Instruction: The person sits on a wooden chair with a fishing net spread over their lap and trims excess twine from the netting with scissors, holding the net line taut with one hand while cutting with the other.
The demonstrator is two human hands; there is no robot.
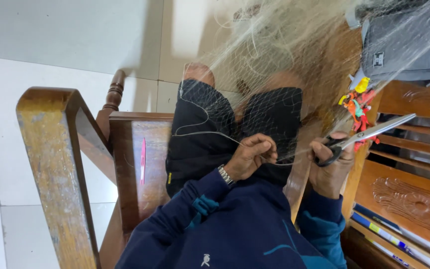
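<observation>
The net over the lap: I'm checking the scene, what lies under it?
Under the net, black shorts and bare knees show through; farther up, bunched mesh hides whatever lies beneath.

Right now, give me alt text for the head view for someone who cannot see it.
A seated person's left hand pinches a thin line of pale fishing net draped over their knees, while the right hand holds scissors. A pink tool lies on the wooden bench to the left.

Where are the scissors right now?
The scissors are in the right hand, at the right of the head view, beside the net and the wooden chair.
</observation>
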